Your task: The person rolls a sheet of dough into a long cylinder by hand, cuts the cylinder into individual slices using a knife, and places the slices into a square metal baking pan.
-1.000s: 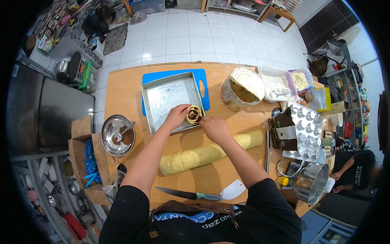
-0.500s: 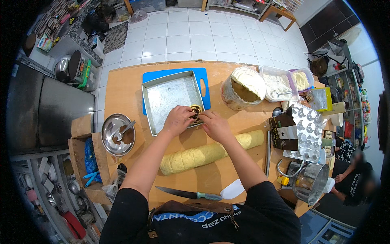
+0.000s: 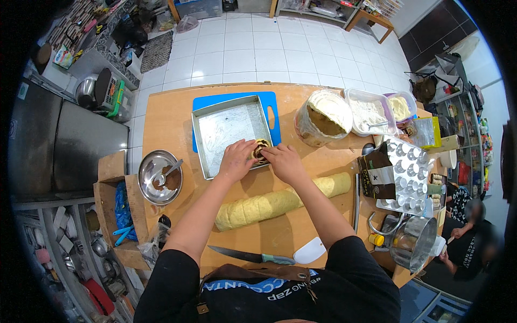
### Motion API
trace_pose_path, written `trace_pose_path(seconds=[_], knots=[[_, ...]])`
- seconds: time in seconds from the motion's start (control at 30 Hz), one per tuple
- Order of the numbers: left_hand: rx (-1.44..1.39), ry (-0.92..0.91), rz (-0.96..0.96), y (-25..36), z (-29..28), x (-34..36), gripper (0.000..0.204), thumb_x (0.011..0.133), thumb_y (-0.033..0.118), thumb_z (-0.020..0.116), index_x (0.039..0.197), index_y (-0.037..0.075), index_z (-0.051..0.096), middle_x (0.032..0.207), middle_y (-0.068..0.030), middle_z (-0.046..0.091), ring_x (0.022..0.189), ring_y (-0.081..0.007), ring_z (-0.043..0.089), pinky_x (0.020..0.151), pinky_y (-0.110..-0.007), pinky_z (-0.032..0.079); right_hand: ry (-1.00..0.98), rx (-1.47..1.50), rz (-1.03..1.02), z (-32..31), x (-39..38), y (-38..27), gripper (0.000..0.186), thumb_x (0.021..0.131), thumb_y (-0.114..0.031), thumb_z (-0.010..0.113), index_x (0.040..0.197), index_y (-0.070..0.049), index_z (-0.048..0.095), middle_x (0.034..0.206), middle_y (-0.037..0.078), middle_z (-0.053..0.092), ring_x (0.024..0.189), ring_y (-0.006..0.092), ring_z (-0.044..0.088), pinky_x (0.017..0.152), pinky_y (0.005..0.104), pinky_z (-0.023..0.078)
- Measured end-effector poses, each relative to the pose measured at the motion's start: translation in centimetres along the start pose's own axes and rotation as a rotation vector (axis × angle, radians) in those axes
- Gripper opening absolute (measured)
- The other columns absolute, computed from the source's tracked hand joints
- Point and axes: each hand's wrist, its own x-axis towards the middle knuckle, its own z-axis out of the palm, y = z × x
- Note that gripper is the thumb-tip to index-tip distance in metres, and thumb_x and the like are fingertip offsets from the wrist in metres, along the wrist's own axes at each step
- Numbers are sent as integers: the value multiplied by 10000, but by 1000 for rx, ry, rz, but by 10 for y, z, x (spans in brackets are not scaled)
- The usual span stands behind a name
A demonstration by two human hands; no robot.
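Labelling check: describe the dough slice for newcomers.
On the table, a rectangular metal pan sits on a blue cutting board. At the pan's near right corner, the left hand and right hand touch the dough slice. Unlike the plain yellow dough log, it shows a dark swirl.

The pan (image 3: 227,125) is smooth, softly glossy metal.

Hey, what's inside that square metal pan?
A spiral dough slice with dark filling shows at the near right corner of the pan, between the left hand and right hand. They cover part of it, so whether it rests on the bottom is hidden.
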Motion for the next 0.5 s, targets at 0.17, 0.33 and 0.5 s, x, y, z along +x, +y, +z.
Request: trace_pose_path(seconds=[0.17, 0.33, 0.5], knots=[[109, 65, 40, 12, -10, -3, 580, 863, 312, 652, 1389, 157, 465, 1489, -27, 383, 1378, -277, 334, 1115, -457, 270, 11, 44, 63, 1, 6, 4, 374, 773, -98, 606, 1139, -155, 664, 1147, -57, 652, 947, 172, 571, 790, 346, 456], [314, -33, 53, 17, -19, -10, 591, 899, 403, 588, 1420, 173, 431, 1533, -23, 314, 1424, -274, 258, 1162, -476, 187, -52, -25, 9, 1, 8, 5, 359, 793, -89, 579, 1136, -150, 666, 1203, -43, 640, 984, 190, 580, 819, 382, 464], [151, -8, 47, 16, -18, -10, 666, 925, 502, 505, 1468, 141, 367, 1561, -10, 271, 1452, -259, 202, 1179, -491, 119, 47, 67, 129, -4, 15, 18, 369, 806, -82, 561, 1154, -149, 664, 1213, -37, 638, 1022, 208, 581, 839, 395, 465]])
